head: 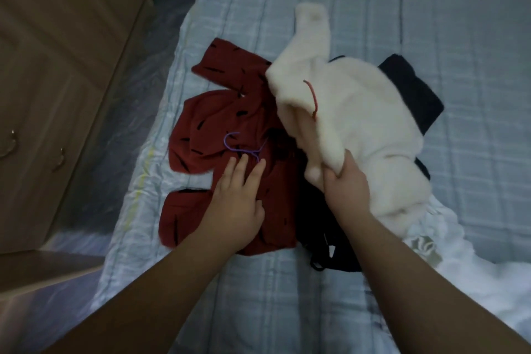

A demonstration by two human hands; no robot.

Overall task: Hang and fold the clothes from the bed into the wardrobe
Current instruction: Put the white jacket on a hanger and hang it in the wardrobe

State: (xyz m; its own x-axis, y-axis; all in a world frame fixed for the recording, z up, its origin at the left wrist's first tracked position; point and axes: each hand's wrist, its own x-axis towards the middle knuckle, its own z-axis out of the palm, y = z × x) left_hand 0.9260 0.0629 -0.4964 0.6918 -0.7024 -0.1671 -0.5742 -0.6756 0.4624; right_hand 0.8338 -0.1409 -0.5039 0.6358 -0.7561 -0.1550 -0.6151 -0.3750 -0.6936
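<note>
Head view: wardrobe [57, 72] seen at left edge. Centre-left on bed [287, 310], red garment [218, 138] with black dashes, purple hanger [241, 149] laid on it, pressed by flat-fingered left hand [238, 201]. Centre-right, fluffy white garment [359, 129] with red hanger [313, 98] is clutched by right hand [347, 181], overlying black clothes [411, 92].

No readable text

You see no legible words, labels, brands or numbers on anything around the red garment [230, 181].
</note>
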